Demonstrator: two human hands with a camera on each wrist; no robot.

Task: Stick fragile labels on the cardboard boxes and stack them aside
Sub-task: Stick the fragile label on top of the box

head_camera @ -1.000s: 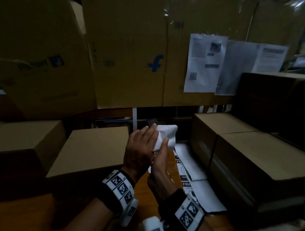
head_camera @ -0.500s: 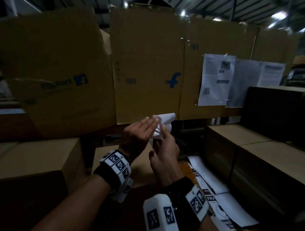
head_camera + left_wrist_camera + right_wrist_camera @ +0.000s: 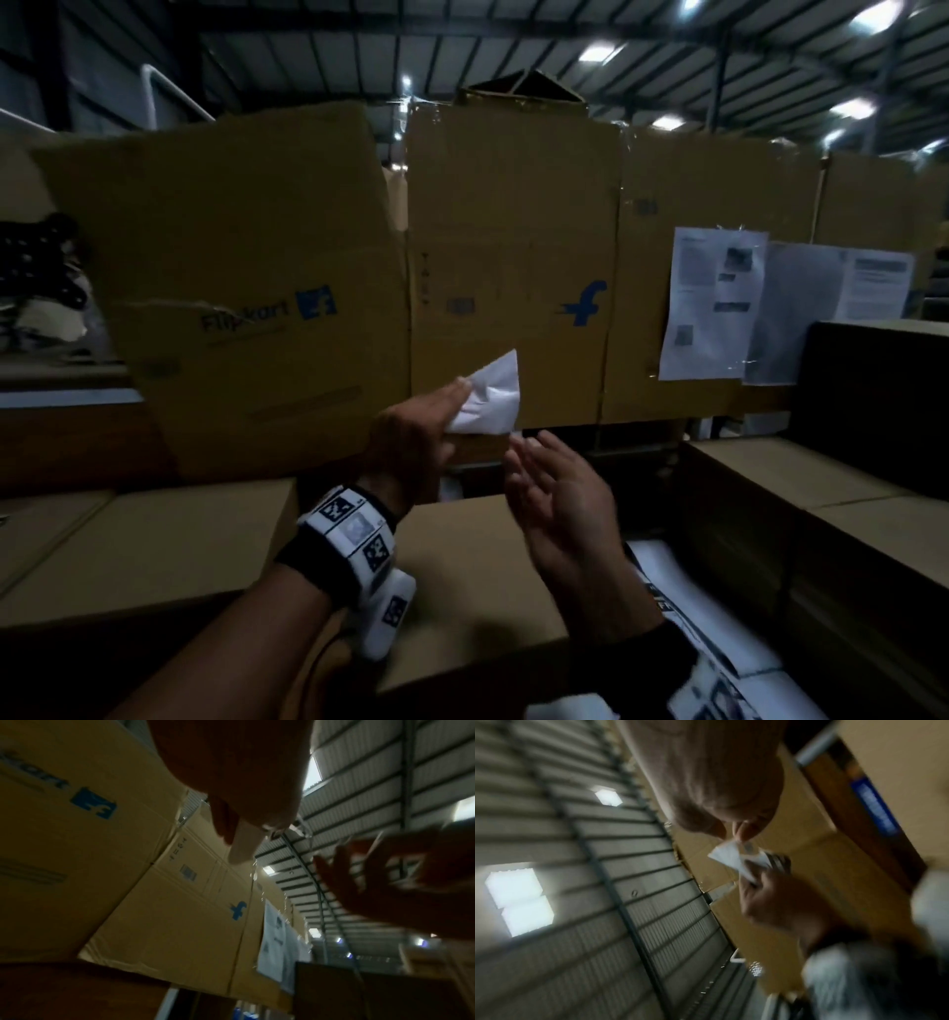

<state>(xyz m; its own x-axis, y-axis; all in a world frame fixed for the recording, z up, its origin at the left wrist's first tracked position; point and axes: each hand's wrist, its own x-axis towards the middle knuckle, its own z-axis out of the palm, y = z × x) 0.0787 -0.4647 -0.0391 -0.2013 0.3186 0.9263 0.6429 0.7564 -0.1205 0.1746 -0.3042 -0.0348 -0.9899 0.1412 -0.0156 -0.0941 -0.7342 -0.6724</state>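
Our left hand (image 3: 411,442) grips a crumpled white paper backing (image 3: 490,398), its point tilted up-right.
Our right hand (image 3: 560,503), fingers now spread, has let go since a moment ago.

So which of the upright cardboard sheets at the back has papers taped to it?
The rightmost cardboard sheet: two white printed papers hang on it. The others carry only blue logos.

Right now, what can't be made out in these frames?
- Crumpled white paper: print hidden, head view shows only a blank side, gripped by the left hand.
- Right hand: motion-blurred in the left wrist view.
- White label sheets: text cut off by the right forearm and the frame edge.
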